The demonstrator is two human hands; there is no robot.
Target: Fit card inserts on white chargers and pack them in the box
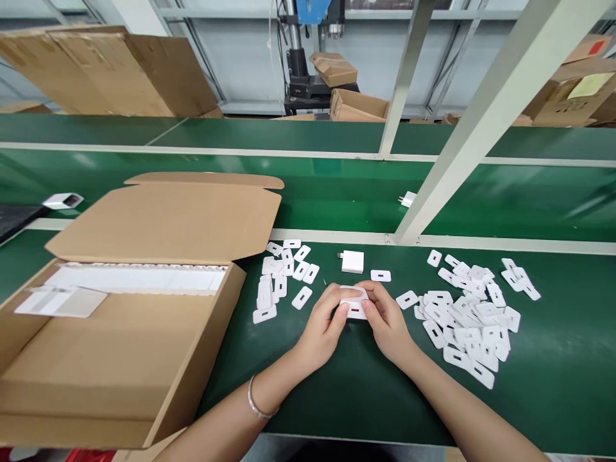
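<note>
Both of my hands grip a small white charger block (356, 308) between them, its end with a dark slot turned towards me. My left hand (323, 324) pinches its left side, thumb at the front. On the right side, the thumb and fingers of my right hand (389, 324) close around it. Just beyond the hands lies a white plug charger (353, 262) with its prongs to the left. A single slotted white plate (380, 275) is beside that charger, and another white plate (407, 299) lies right of my right hand.
A heap of slotted white plates (469, 337) spreads at the right; a smaller group of plates (264, 294) lies left of my hands. An open cardboard box (206, 353) stands at the left. A slanting white post (481, 122) rises behind the green table (553, 385). Another plug charger (409, 199) lies beyond the ledge.
</note>
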